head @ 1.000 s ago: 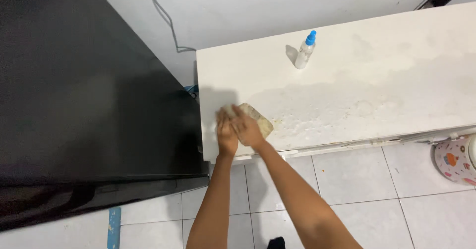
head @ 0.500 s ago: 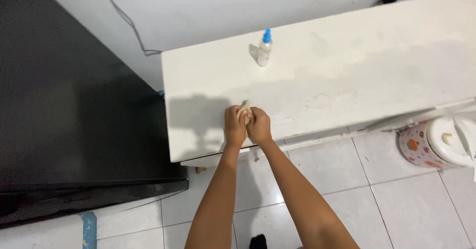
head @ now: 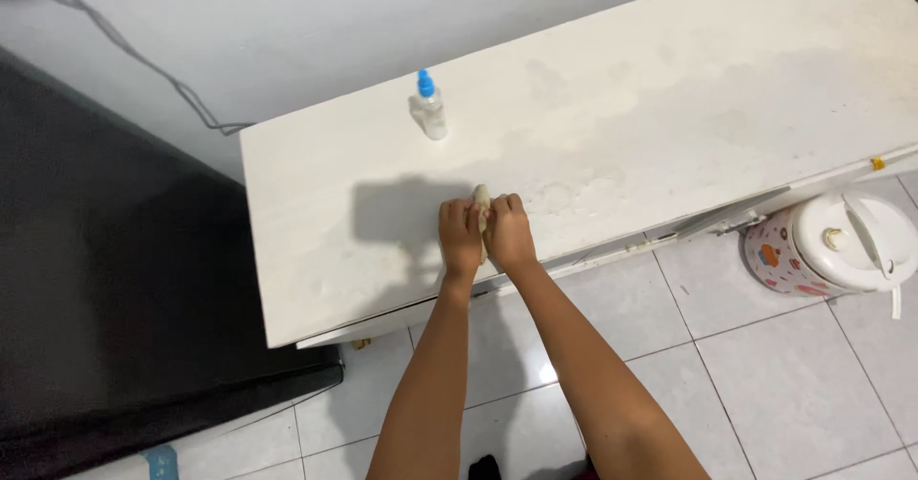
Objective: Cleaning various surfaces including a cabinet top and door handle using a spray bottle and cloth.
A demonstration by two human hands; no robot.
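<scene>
1. A folded beige cloth [head: 481,203] sits pinched between the two hands near the front edge of a long white stained countertop [head: 669,107]; only a narrow strip of it shows above the knuckles, and the rest is hidden by the fingers.
2. The left hand [head: 460,239] presses against the cloth's left side, fingers curled closed over it, wrist reaching back over the counter's front edge.
3. The right hand [head: 511,234] closes on the cloth's right side in the same way, so both hands clamp the cloth between them, knuckles nearly touching.
4. The cloth rests on the counter surface, just beside a patch of pale, blotchy staining that spreads to the right across the top.
5. A small clear plastic bottle with a blue cap [head: 429,107] stands upright toward the back of the counter, well apart from the hands and slightly to their left; its contents cannot be made out.
6. A round white pot with a patterned, colourful side and a closed white lid [head: 830,246] stands on the pale tiled floor [head: 765,384] to the right, partly tucked below the counter's front edge; what it holds is hidden by the lid.
7. A large black flat-topped appliance [head: 115,279] stands to the left of the counter, and a grey cable [head: 163,78] runs down the white wall behind it.
</scene>
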